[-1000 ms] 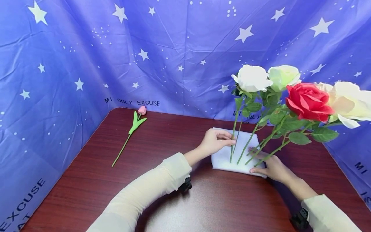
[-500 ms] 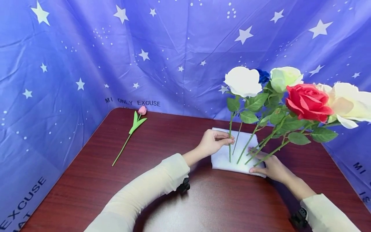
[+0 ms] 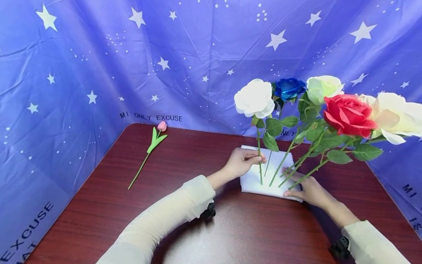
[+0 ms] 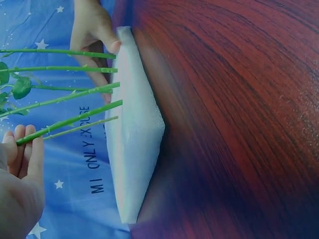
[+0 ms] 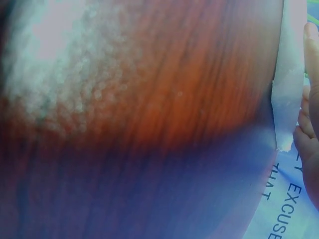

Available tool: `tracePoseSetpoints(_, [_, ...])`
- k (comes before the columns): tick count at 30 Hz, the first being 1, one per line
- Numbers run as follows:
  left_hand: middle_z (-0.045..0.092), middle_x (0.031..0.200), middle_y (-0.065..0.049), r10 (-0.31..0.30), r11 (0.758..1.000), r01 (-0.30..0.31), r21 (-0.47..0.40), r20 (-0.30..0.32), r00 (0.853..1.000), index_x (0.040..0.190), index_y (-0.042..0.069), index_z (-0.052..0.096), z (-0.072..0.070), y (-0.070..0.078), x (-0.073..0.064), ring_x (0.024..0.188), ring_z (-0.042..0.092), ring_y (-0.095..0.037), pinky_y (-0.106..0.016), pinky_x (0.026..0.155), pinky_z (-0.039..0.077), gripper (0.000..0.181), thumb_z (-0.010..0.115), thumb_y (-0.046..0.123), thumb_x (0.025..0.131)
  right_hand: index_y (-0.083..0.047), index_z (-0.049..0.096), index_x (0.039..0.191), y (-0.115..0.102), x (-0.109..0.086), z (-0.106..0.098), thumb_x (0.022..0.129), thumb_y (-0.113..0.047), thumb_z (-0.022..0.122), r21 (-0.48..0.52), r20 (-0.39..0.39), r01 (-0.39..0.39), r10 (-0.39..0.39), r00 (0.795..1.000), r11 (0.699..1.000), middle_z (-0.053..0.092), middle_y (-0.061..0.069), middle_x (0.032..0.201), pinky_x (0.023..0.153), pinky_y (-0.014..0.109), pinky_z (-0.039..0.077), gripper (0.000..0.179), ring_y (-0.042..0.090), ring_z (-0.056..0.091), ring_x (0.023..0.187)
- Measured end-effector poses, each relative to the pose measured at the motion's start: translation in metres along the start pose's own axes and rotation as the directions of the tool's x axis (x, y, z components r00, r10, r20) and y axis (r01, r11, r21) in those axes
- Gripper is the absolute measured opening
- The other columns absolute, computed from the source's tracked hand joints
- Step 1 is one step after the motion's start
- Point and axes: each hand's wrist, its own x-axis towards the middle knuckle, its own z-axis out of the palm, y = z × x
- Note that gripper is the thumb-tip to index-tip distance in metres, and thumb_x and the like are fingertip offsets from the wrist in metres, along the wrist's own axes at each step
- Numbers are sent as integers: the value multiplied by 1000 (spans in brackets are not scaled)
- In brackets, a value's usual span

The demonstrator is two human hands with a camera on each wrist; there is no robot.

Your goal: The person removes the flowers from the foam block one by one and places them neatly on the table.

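White rose: bloom [image 3: 254, 98] right of centre in the head view; stem nearly upright, lower end meeting the top of the white block [image 3: 252, 186].
Left hand [image 3: 240, 163]: thumb and fingers pinch the white rose's stem above the block.
Right hand [image 3: 314, 191]: fingers spread at the block's right side, thumb at its front edge; contact under the fingers cannot be told.
Change, white rose: bloom has shifted left across the last 1.0 s, while its stem base and both hands stay nearly in place.
Change, blue rose [image 3: 290, 88]: bloom concealed 1.0 s ago, partly exposed 0.5 s ago, now in view right of the white bloom.
Other block flowers: pale green rose [image 3: 324, 89], red rose [image 3: 350, 115] and cream rose [image 3: 400, 113], leaning toward the right of the frame.
Tulip [image 3: 150, 147]: pink, lying on the table [image 3: 197, 154] at left of the frame.
Backdrop [image 3: 197, 36]: blue, star-printed, behind the table.
Hidden: right fingertips, partly behind stems; several stems overlap among leaves.
Cut off: cream rose at the right edge in the head view; left hand at the left edge in the left wrist view.
Hard to read: right wrist view, mostly blurred table.
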Motion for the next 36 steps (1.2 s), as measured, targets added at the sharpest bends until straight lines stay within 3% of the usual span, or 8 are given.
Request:
tracePoseSetpoints(9, [68, 102, -33, 93, 992, -87, -87, 65, 994, 109, -18, 64, 2, -4, 2, 96, 68, -43, -23, 83, 61, 23, 58, -4, 91, 2, 66, 117, 0, 0, 1, 62, -26, 85, 0, 12, -21, 21, 1000, 1000, 65, 25, 120, 103, -10, 17, 65, -20, 21, 130])
tracePoseSetpoints(21, [68, 101, -33, 80, 992, -76, -99, 44, 996, 106, -18, 64, 2, -1, 0, 95, 69, -43, -24, 81, 62, 21, 60, -5, 90, 1, 68, 115, 0, 1, 1, 59, -26, 86, -11, -21, 18, -18, 1000, 1000, 66, 24, 117, 102, -10, 20, 64, -19, 25, 130])
tracePoseSetpoints(24, [68, 102, -32, 59, 995, -57, -86, 12, 998, 108, -18, 64, 1, -2, -1, 94, 69, -42, -23, 80, 62, 23, 59, -3, 91, 1, 67, 116, 1, 1, 1, 59, -24, 86, -8, -14, 12, -12, 1000, 1000, 66, 25, 118, 102, -10, 20, 66, -20, 24, 130])
tracePoseSetpoints(30, [69, 100, -31, -52, 995, 47, -93, -49, 997, 105, -14, 67, 1, 0, -1, 97, 69, -41, -21, 81, 61, 22, 58, 2, 94, 0, 67, 118, -1, 0, 1, 60, -26, 86, -8, -11, -5, 5, 1000, 1000, 66, 24, 119, 101, -11, 19, 66, -23, 23, 130])
tracePoseSetpoints(36, [70, 97, -31, -64, 993, 54, -107, -91, 994, 105, -13, 68, 2, 1, -1, 95, 69, -40, -20, 80, 61, 21, 60, 2, 92, 3, 66, 116, -1, 1, 1, 60, -23, 86, -2, 3, -14, 14, 1000, 1000, 65, 26, 120, 101, -11, 18, 65, -23, 20, 131])
